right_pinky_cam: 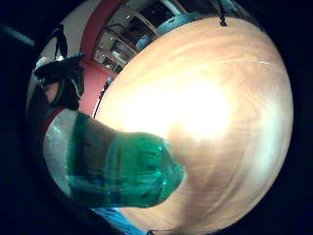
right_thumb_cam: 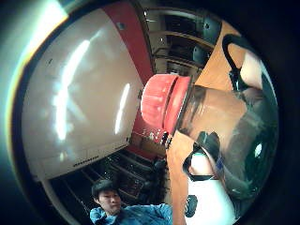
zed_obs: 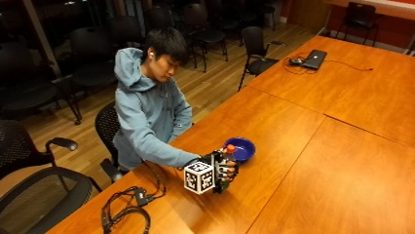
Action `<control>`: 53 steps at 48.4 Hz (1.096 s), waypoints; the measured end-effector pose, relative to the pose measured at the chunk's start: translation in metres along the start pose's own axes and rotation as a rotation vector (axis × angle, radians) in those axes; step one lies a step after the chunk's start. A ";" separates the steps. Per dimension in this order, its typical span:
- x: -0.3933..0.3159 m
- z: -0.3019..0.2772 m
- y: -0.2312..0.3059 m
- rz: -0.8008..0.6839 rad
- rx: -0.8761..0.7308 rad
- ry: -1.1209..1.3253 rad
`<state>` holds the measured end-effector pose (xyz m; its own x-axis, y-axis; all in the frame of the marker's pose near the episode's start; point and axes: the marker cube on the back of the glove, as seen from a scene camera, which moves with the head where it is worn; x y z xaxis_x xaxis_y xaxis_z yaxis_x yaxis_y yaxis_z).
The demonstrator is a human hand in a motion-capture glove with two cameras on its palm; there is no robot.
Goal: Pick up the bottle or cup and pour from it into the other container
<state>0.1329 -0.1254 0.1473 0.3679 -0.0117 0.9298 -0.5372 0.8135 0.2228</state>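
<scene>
From my remote seat here: the person sits at the long wooden table (zed_obs: 305, 146), and the gloved right hand (zed_obs: 222, 171) is wrapped around the bottle (zed_obs: 227, 163), fingers curled round its body. The bottle stands upright, its red cap (zed_obs: 229, 146) on, just beside the blue bowl (zed_obs: 241, 149), on the bowl's near side toward the table edge. I can't tell whether its base touches the table or sits just above it.

The thumb-side palm view shows the red cap (right_thumb_cam: 164, 107) close up, with the clear neck (right_thumb_cam: 211, 112) running back into the palm. From the little-finger side, the bottle's green bottom end (right_pinky_cam: 142, 171) fills the view near the palm, with bare wood grain (right_pinky_cam: 220, 107) beyond it. Far from the bowl, at the table's other end, there's a laptop (zed_obs: 314, 58).
</scene>
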 end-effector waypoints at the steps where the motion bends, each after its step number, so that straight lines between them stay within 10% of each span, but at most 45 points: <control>1: -0.003 0.001 0.000 0.000 -0.004 0.002; 34: -0.107 0.068 0.000 -0.205 -0.456 0.918; 53: -0.128 0.214 0.069 -0.785 -0.548 2.044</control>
<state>-0.1136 -0.1920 0.1059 0.5670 -0.1780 -0.8043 0.1209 0.9838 -0.1325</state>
